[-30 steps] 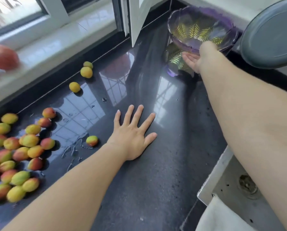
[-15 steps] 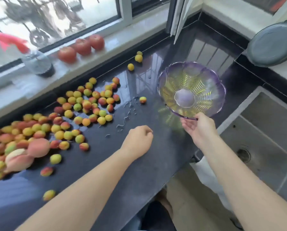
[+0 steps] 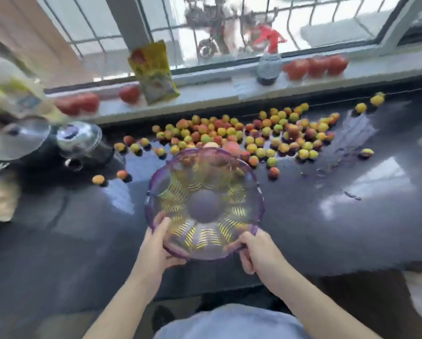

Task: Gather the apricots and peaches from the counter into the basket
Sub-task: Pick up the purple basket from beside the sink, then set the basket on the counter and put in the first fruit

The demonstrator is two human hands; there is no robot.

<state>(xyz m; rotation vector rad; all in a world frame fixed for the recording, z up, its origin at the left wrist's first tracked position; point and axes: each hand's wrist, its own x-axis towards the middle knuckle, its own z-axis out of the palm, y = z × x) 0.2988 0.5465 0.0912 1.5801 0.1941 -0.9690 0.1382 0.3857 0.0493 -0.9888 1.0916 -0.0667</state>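
Broadly, a dark glossy counter (image 3: 339, 236) fills most of the view, running left to right beneath a pale window sill (image 3: 229, 91) at the far side. Across the far middle and right of the counter lies a wide scatter of small apricots (image 3: 261, 138), yellow, orange and red, with a few strays out to the left and right of the main heap; one or two larger pinkish peaches (image 3: 232, 146) sit at the heap's near edge, just beyond the basket's far rim. The purple see-through basket (image 3: 249, 182), with a scalloped rim and slotted sides, sits near the middle of the counter on the near side of the fruit, and holds no fruit. The left hand (image 3: 153, 250) grips its near-left rim, thumb laid over the edge inside and fingers curled underneath. The right hand (image 3: 259, 250) holds the near-right rim, fingers curled round the edge. On the sill stand red tomatoes (image 3: 315, 67) at the right and more at the left, a yellow packet (image 3: 153, 72) leaning upright, and a spray bottle (image 3: 268, 62) with a red trigger. Two glass pot lids (image 3: 78, 138) lie at the far left, badly blurred.
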